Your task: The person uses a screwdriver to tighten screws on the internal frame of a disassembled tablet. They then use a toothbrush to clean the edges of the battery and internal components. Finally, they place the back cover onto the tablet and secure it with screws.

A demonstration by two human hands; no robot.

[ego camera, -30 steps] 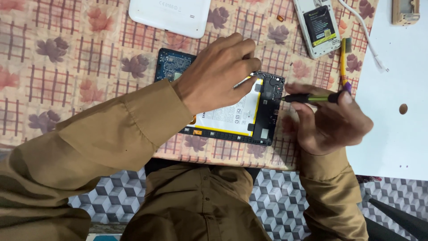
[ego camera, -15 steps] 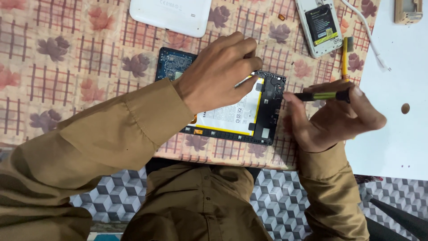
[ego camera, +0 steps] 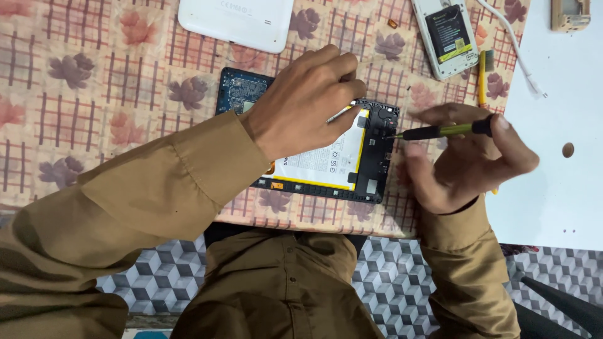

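Left hand point(ego camera: 308, 100): closed on thin metal tweezers point(ego camera: 339, 114), resting on the opened tablet point(ego camera: 352, 157).
Right hand point(ego camera: 465, 160): gripping a screwdriver point(ego camera: 440, 131), tip at the tablet's right edge.
Tablet: flat on the patterned table point(ego camera: 94, 94).

tablet point(ego camera: 326, 150) middle hidden under left hand point(ego camera: 308, 100), white cover point(ego camera: 239, 22) cropped

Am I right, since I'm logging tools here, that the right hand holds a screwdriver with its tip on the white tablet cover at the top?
Not quite. In the head view the right hand holds the screwdriver, but its tip meets the opened tablet, not the white tablet cover, which lies untouched.
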